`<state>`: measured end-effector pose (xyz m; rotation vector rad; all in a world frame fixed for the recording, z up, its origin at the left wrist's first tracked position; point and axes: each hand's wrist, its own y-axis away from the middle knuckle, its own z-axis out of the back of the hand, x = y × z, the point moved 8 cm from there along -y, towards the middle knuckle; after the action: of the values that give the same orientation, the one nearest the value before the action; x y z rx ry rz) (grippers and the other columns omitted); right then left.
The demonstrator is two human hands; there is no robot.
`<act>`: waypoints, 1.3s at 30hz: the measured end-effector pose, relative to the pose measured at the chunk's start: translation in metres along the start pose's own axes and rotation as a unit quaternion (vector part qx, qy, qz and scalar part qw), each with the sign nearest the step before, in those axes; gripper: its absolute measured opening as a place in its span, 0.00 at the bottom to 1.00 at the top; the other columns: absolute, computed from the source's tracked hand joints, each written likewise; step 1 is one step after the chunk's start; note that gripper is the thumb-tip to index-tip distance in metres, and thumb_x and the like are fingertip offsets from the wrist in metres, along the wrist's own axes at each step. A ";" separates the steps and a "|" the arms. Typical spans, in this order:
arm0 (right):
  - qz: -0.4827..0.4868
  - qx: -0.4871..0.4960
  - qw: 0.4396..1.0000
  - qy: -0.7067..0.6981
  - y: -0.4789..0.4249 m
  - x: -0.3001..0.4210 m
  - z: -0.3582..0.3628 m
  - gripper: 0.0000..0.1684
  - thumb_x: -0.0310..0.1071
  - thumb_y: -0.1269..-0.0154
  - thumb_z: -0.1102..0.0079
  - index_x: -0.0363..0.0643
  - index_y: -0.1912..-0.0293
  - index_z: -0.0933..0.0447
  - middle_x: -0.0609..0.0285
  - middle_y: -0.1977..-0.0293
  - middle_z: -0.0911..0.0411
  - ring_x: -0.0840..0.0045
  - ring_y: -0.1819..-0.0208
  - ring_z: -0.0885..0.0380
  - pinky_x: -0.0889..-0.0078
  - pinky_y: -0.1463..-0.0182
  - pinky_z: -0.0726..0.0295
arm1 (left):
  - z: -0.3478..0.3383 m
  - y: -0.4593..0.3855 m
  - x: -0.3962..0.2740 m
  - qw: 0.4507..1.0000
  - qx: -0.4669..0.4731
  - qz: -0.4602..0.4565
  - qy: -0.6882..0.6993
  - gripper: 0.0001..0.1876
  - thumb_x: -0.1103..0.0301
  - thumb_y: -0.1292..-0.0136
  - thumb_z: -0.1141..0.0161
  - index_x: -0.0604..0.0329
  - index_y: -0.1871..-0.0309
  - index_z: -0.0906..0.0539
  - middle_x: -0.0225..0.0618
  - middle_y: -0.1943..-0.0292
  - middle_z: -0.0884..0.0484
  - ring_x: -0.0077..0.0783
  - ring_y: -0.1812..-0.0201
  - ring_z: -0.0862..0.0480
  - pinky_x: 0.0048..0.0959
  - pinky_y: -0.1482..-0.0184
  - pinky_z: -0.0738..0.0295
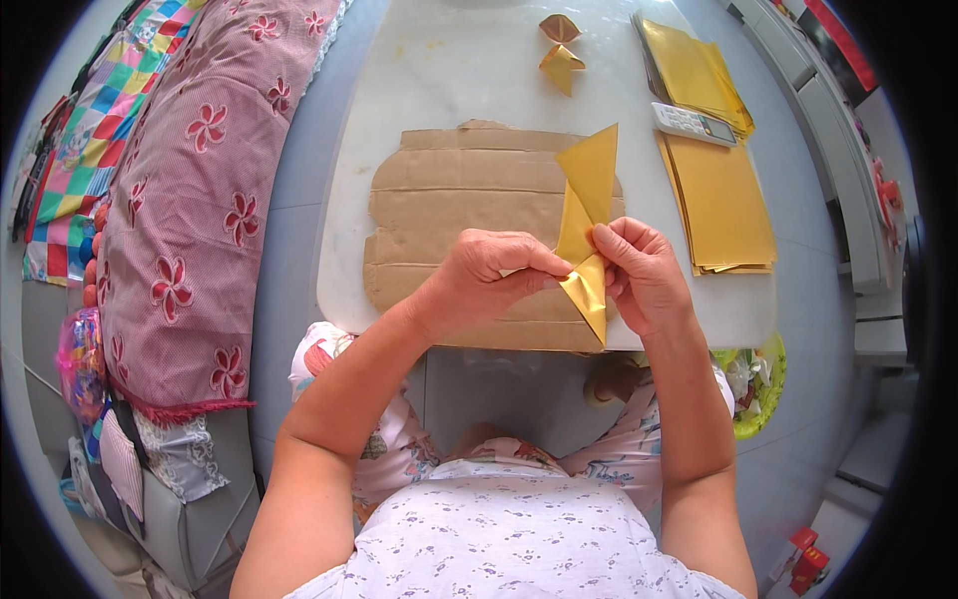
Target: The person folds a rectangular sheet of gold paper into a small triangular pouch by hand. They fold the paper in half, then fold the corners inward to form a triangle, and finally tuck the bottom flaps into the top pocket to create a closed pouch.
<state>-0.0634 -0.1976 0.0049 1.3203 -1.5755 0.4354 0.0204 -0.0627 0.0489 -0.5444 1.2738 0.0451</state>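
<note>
Between my two hands is a folded sheet of gold paper (590,180), held above a flat piece of brown cardboard (479,195). One pointed end reaches up and away from me, and a smaller shiny point hangs down towards me. My left hand (500,263) pinches the paper's left edge near its middle between thumb and forefinger. On the other side, my right hand (636,266) grips the right edge with its thumb on top. Part of the paper's middle is hidden by my fingers.
Two folded gold paper pieces, one (560,28) behind the other (560,69), lie at the far side of the white table (449,67). Stacks of gold paper (722,202) sit at the right, with a white remote control (694,123) on them. A green basket (771,389) stands below.
</note>
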 end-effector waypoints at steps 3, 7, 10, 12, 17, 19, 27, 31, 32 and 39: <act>0.032 0.005 0.999 -0.015 0.002 0.005 -0.001 0.07 0.32 0.31 0.40 0.38 0.60 0.23 0.67 0.73 0.24 0.89 0.75 0.30 0.86 0.71 0.31 | 0.004 0.000 -0.001 1.000 -0.026 -0.010 0.014 0.11 0.85 0.38 0.39 0.62 0.56 0.14 0.35 0.63 0.14 0.24 0.62 0.17 0.20 0.61 0.24; 0.162 0.017 0.986 0.031 0.013 0.026 -0.014 0.16 0.26 0.31 0.45 0.34 0.46 0.26 0.65 0.67 0.24 0.87 0.69 0.29 0.82 0.64 0.30 | 0.019 0.002 0.000 0.991 -0.110 0.011 0.068 0.11 0.85 0.38 0.40 0.63 0.56 0.14 0.35 0.60 0.14 0.24 0.59 0.17 0.20 0.57 0.23; 0.205 0.095 0.970 0.091 0.025 0.029 -0.026 0.26 0.15 0.38 0.48 0.34 0.39 0.29 0.63 0.60 0.23 0.82 0.58 0.25 0.79 0.53 0.26 | 0.022 0.003 0.003 0.987 -0.127 0.012 0.095 0.11 0.85 0.38 0.40 0.63 0.55 0.14 0.35 0.59 0.14 0.24 0.57 0.17 0.21 0.54 0.22; 0.265 0.108 0.949 0.135 0.025 0.026 -0.032 0.25 0.11 0.39 0.46 0.36 0.43 0.25 0.60 0.57 0.22 0.79 0.54 0.23 0.77 0.47 0.24 | 0.020 0.003 0.004 0.990 -0.117 0.011 0.077 0.10 0.85 0.37 0.40 0.64 0.55 0.15 0.35 0.58 0.14 0.24 0.56 0.17 0.22 0.53 0.22; 0.245 0.120 0.953 0.134 0.019 0.024 -0.032 0.11 0.22 0.34 0.40 0.36 0.52 0.20 0.59 0.58 0.20 0.79 0.60 0.20 0.79 0.54 0.21 | 0.015 0.002 0.007 0.986 -0.109 -0.005 0.128 0.07 0.81 0.35 0.40 0.64 0.55 0.17 0.33 0.60 0.15 0.20 0.57 0.18 0.19 0.54 0.20; 0.245 0.121 0.950 0.148 0.018 0.025 -0.033 0.12 0.24 0.33 0.40 0.36 0.51 0.20 0.60 0.60 0.19 0.79 0.61 0.20 0.80 0.55 0.21 | 0.014 0.001 0.009 0.981 -0.115 -0.006 0.157 0.07 0.81 0.35 0.40 0.65 0.55 0.17 0.33 0.59 0.15 0.20 0.56 0.18 0.19 0.54 0.20; 0.230 0.072 0.969 0.064 0.014 0.015 -0.029 0.06 0.26 0.31 0.42 0.37 0.56 0.20 0.64 0.65 0.19 0.82 0.62 0.22 0.80 0.58 0.23 | 0.012 0.008 0.017 0.973 -0.156 0.035 0.166 0.06 0.81 0.35 0.39 0.65 0.56 0.16 0.34 0.57 0.15 0.22 0.55 0.19 0.20 0.51 0.23; 0.224 0.049 0.973 0.010 0.010 0.011 -0.032 0.05 0.27 0.30 0.42 0.38 0.57 0.21 0.65 0.66 0.20 0.84 0.65 0.24 0.80 0.59 0.24 | 0.011 0.008 0.021 0.957 -0.196 0.057 0.204 0.04 0.77 0.34 0.39 0.66 0.57 0.17 0.30 0.61 0.16 0.18 0.60 0.21 0.18 0.54 0.22; 0.229 0.052 0.972 0.006 0.008 0.009 -0.032 0.05 0.28 0.30 0.42 0.38 0.57 0.21 0.65 0.65 0.21 0.84 0.65 0.25 0.80 0.60 0.25 | 0.012 0.009 0.026 0.954 -0.196 0.073 0.215 0.04 0.77 0.34 0.39 0.66 0.58 0.17 0.30 0.61 0.16 0.18 0.60 0.21 0.18 0.54 0.22; 0.270 0.038 0.961 0.046 0.008 0.011 -0.034 0.04 0.29 0.31 0.40 0.39 0.60 0.22 0.65 0.60 0.25 0.85 0.62 0.30 0.80 0.59 0.29 | 0.006 0.010 0.037 0.935 -0.189 0.102 0.283 0.05 0.74 0.32 0.40 0.66 0.56 0.19 0.38 0.58 0.15 0.27 0.55 0.16 0.25 0.50 0.19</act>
<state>-0.0538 -0.1746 0.0314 0.8923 -1.8470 0.8854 0.0341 -0.0609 0.0131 -0.7856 1.9041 0.3330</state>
